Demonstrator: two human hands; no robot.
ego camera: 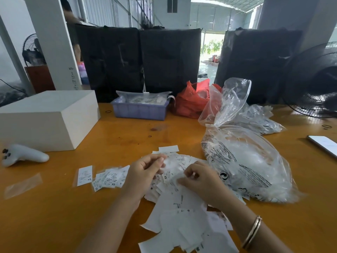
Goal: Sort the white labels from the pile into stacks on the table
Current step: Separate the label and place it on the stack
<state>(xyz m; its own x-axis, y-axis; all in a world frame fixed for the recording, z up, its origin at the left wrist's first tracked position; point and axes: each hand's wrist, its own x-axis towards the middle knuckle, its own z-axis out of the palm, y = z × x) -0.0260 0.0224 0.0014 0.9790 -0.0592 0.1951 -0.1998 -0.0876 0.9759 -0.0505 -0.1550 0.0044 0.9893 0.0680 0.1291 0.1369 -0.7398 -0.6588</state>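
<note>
Both bare arms are reaching forward, close together. The left hand (pixel 145 172) is lifting a little, its fingers curling toward the thumb. The right hand (pixel 198 181) is lying lower, knuckles up and fingers bending down, a bangle (pixel 252 232) sitting on its wrist.

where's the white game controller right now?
In the head view the white controller lies on the table's far left edge, just in front of the white box and left of the small label stacks.

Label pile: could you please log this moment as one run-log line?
left hand: pinching label | right hand: picking in label pile | XS stack: left of pile
</note>
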